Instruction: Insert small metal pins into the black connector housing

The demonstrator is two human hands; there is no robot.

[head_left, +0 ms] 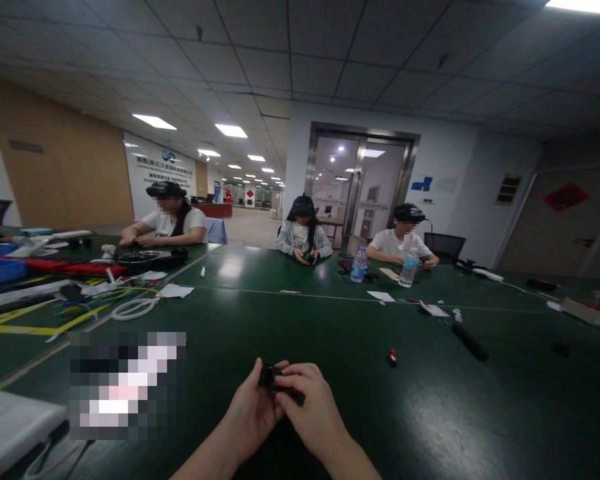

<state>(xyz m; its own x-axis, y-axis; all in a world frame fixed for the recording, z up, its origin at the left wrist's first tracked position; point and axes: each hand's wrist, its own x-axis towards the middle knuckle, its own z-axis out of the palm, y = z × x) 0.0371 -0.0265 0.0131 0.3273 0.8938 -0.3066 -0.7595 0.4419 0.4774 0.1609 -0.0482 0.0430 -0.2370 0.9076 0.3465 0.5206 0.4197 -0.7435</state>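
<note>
small black object (269, 375) held in half-curled left hand (253, 408), right hand (310, 397) with bent fingers pinched on its right side, glossy dark-green tabletop (345, 333) beneath, small red-and-black item (392, 358) lying to the right

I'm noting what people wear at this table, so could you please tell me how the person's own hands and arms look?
The left hand and right hand are bare, without gloves; no ring, watch or bracelet shows. The left forearm and right forearm are uncovered down to the picture's edge, with no sleeve, cable or clear marking.
</note>
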